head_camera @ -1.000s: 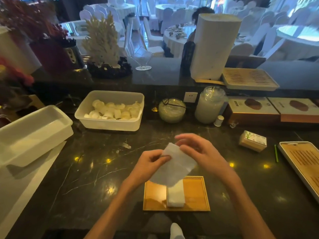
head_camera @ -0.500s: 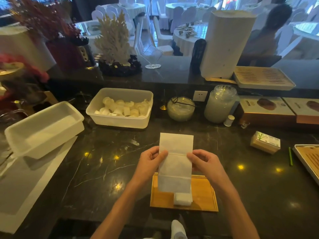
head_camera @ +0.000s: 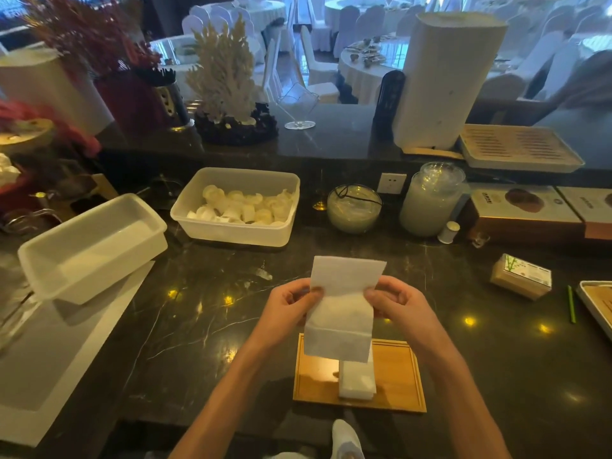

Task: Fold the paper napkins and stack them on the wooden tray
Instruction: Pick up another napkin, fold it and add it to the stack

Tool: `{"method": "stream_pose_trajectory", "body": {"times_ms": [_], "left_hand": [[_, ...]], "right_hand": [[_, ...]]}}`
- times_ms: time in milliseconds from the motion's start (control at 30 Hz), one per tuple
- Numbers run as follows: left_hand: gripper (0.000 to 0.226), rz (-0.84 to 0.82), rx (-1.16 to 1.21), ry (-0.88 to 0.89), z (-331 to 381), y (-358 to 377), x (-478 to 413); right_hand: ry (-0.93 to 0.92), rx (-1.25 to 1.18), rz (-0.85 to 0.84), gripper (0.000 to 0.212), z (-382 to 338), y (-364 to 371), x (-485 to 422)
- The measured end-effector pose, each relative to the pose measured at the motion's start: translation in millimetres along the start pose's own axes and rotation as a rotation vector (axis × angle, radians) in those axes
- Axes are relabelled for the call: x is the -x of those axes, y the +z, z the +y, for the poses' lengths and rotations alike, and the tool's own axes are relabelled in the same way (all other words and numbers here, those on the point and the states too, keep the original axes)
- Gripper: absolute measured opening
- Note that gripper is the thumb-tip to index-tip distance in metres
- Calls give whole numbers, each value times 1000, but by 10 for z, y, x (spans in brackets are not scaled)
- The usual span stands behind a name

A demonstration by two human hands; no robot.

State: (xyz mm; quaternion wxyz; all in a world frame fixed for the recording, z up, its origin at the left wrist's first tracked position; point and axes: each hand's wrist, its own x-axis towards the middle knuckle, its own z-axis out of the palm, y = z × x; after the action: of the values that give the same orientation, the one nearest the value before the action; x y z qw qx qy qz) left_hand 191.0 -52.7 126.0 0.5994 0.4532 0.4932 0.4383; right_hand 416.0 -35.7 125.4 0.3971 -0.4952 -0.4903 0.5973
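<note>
A white paper napkin (head_camera: 342, 313) is held flat and upright above the counter, long side vertical, with fold creases across it. My left hand (head_camera: 288, 313) pinches its left edge and my right hand (head_camera: 400, 306) pinches its right edge, both near the middle. Below it a small wooden tray (head_camera: 394, 376) lies on the dark marble counter, and a stack of folded white napkins (head_camera: 357, 380) rests in the tray's middle, its far end hidden by the held napkin.
Behind stand a white tub of rolled towels (head_camera: 236, 207), an empty white tub (head_camera: 92, 243), a glass bowl (head_camera: 354, 208), a jar (head_camera: 432, 200), boxed goods (head_camera: 526, 210), a small box (head_camera: 521, 276), and another tray (head_camera: 596, 306) at the right edge.
The napkin went from a tilted, partly bunched hold to spread flat and upright between both hands. The hands now grip its two side edges.
</note>
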Motion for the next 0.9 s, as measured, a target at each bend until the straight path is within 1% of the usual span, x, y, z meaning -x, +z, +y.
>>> {"method": "stream_pose_trajectory", "body": {"times_ms": [67, 167, 300, 367, 433, 533, 667, 800, 833, 900], "left_hand": [[21, -22, 7, -10, 30, 6, -36], [21, -54, 69, -60, 49, 56, -93], [34, -150, 227, -185, 62, 103, -135], [44, -177, 298, -258, 60, 103, -162], [47, -201, 279, -285, 87, 111, -178], [38, -226, 122, -233, 102, 111, -196], [33, -216, 65, -194, 73, 71, -222], [35, -194, 55, -145, 59, 32, -256], [35, -188, 48, -130, 60, 22, -263], [34, -173, 32, -100, 70, -1, -280]], "right_hand": [[-31, -31, 15, 16, -3, 11, -5], [-94, 21, 139, 24, 1, 33, -47], [-181, 57, 204, 26, -11, -16, -77], [-215, 78, 224, 27, -22, -52, -71], [-242, 104, 238, 26, -22, -80, -69], [-275, 149, 243, 28, -21, -118, -69], [-275, 175, 205, 33, -40, -148, -91], [-238, 200, 167, 43, -91, -153, -114], [-226, 176, 148, 42, -105, -155, -120], [-156, 57, 80, 31, -118, -156, -133]]}}
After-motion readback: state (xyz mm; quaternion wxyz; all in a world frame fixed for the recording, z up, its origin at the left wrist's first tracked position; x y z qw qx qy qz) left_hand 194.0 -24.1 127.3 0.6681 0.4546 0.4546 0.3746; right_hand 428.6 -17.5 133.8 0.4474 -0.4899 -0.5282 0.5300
